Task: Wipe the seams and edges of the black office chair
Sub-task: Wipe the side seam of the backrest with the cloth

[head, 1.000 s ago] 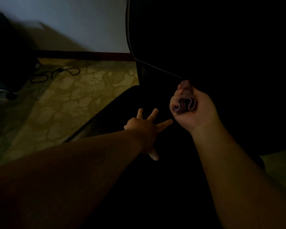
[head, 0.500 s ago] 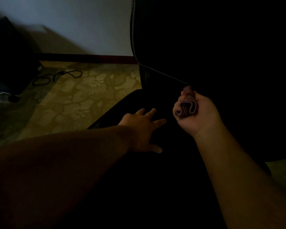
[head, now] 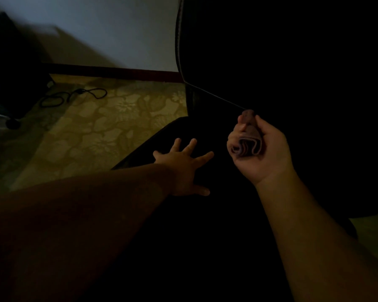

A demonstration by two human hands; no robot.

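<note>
Head view, dim light. Chair (head: 271,62): black, fills the frame from 12 to 5 o'clock; backrest upright at upper right, its piped edge running down and right toward centre; seat dark below it, its left edge showing at 9 o'clock of centre. Left hand (head: 179,162): flat on the seat near its left edge, fingers (head: 191,143) straight and spread, holding nothing. Right hand (head: 258,147): just right of centre, at 3 o'clock of the left hand, apart from it; fingers curled round a folded cloth (head: 248,144). Cloth: pinkish, rolled end facing the camera, upper tip at the backrest's lower piping; contact cannot be told. Floor (head: 92,136): patterned, yellowish, at 9 to 10 o'clock. Cable (head: 74,97): black, looped on the floor at 10 o'clock. Wall (head: 118,29): pale, at 11 o'clock, dark skirting at its foot.
</note>
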